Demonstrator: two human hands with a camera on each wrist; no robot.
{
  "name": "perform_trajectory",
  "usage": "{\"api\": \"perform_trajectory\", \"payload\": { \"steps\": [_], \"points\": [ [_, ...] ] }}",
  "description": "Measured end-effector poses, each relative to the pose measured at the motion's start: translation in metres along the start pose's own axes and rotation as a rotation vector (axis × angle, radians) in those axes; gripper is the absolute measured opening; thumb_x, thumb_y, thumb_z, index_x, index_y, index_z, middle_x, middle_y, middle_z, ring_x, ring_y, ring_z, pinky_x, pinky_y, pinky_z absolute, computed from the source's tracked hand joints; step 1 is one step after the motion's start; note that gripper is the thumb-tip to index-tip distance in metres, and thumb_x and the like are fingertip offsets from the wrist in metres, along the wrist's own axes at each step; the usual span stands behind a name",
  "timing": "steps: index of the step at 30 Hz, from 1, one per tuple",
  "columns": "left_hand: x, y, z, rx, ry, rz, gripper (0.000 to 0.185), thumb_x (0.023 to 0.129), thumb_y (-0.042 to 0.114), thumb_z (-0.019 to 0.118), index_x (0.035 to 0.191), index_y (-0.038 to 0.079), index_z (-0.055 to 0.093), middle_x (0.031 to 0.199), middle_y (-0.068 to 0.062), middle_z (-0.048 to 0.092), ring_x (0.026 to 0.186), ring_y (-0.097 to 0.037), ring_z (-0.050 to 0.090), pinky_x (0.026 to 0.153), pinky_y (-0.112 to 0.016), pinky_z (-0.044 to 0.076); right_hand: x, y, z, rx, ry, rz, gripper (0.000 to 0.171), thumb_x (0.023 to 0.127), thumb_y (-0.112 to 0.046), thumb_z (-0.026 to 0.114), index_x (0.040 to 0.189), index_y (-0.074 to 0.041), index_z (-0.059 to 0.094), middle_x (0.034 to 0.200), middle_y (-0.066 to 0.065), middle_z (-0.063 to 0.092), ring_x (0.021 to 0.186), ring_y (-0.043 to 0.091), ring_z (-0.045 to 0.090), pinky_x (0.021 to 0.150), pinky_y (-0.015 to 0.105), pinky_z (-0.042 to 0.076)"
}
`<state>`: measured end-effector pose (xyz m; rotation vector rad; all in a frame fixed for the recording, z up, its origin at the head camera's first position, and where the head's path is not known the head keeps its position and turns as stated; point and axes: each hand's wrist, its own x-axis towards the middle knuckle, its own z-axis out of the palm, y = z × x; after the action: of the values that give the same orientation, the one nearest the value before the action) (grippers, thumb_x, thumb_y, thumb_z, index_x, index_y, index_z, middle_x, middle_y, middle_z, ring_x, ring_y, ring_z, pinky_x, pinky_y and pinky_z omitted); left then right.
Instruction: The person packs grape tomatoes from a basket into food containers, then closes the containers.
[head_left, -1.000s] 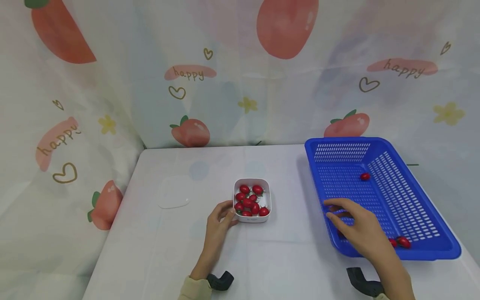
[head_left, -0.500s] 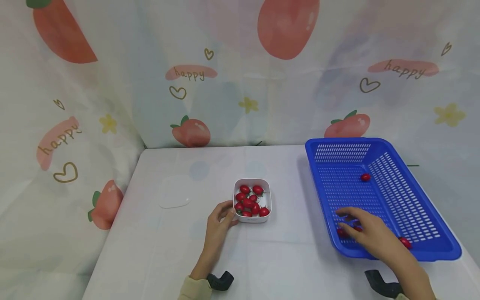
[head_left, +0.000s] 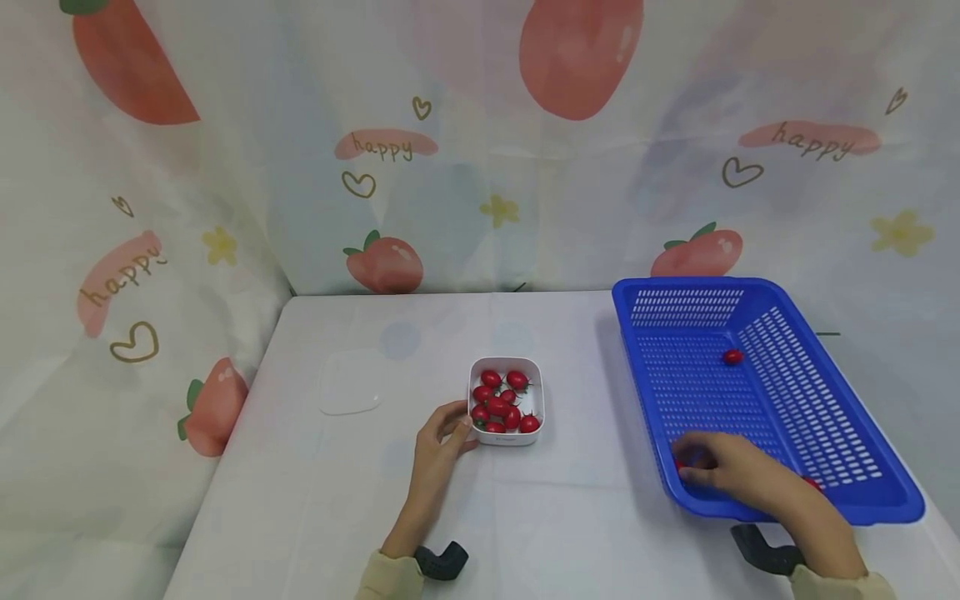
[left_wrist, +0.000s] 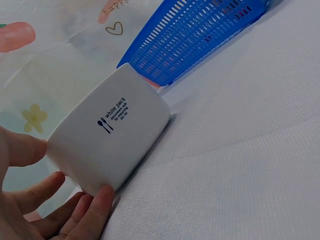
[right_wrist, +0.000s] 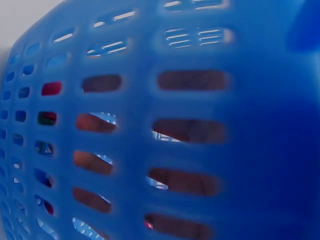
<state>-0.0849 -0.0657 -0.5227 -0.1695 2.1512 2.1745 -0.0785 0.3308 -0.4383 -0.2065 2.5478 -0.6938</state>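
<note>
My right hand (head_left: 731, 473) is down in the near-left corner of the blue basket (head_left: 862, 492), fingers curled low over a cherry tomato (head_left: 681, 467) at the fingertips; whether they have closed on it I cannot tell, since the knuckles cover the contact. Through the basket wall (right_wrist: 200, 125) only dark finger shapes show. My left hand (head_left: 442, 437) grips the near-left corner of the white tub (head_left: 506, 400), thumb and fingers wrapped on its wall (left_wrist: 107, 145), which I judge steadies it on the table (head_left: 525, 517). The tub holds a heap of tomatoes. One tomato (head_left: 732, 357) lies well apart, deep in the basket; another (head_left: 812, 482) shows just beside my wrist.
</note>
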Motion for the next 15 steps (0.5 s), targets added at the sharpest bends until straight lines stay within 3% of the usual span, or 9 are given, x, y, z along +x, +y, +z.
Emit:
{"api": "perform_trajectory", "payload": {
  "steps": [9,15],
  "points": [
    [0.0003,-0.0003,-0.0005,0.009,-0.005,0.002,0.042,0.104,0.026,0.064,0.143,0.010,0.059,0.147,-0.013,0.059,0.128,-0.027,0.060,0.097,-0.033,0.063,0.0015,0.0011,0.0000,0.014,-0.054,-0.028,0.017,0.093,-0.010,0.074,0.109,-0.005,0.072,0.097,0.001,0.073,0.090,0.016,0.066,0.078,0.037,0.059],
    [0.0001,-0.0007,-0.0004,-0.004,-0.006,0.003,0.042,0.104,0.025,0.064,0.143,0.009,0.058,0.147,-0.014,0.059,0.129,-0.028,0.060,0.096,-0.033,0.064,0.0016,0.0023,0.0013,0.043,-0.084,-0.024,0.016,0.093,-0.008,0.072,0.108,-0.002,0.071,0.098,0.002,0.073,0.090,0.018,0.067,0.081,0.043,0.061]
  ]
}}
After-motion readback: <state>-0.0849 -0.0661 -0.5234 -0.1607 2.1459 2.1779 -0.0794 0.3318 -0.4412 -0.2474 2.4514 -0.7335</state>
